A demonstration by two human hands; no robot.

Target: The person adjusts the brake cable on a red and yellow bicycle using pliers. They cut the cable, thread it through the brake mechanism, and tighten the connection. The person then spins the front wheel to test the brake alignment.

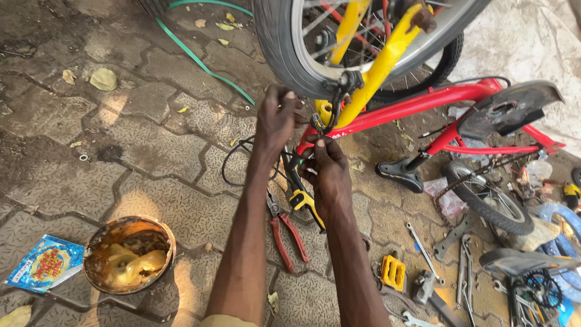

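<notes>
Both hands up at the yellow fork [378,66]: left hand [277,118] fingers pinch the brake caliper [346,82], right hand [327,172] fingers grip the cable [315,130] just below.

Both hands, left hand [277,118] and right hand [327,175], grip the brake [339,91] on the yellow fork [378,63].

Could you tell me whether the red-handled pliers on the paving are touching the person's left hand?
Apart. The head view shows the red-handled pliers lying on the paving, while the left hand is raised at the yellow bicycle frame.

We work with bare forearms and bare hands, left hand [277,118] and right hand [327,172]; no gloves, rings or watch.
</notes>
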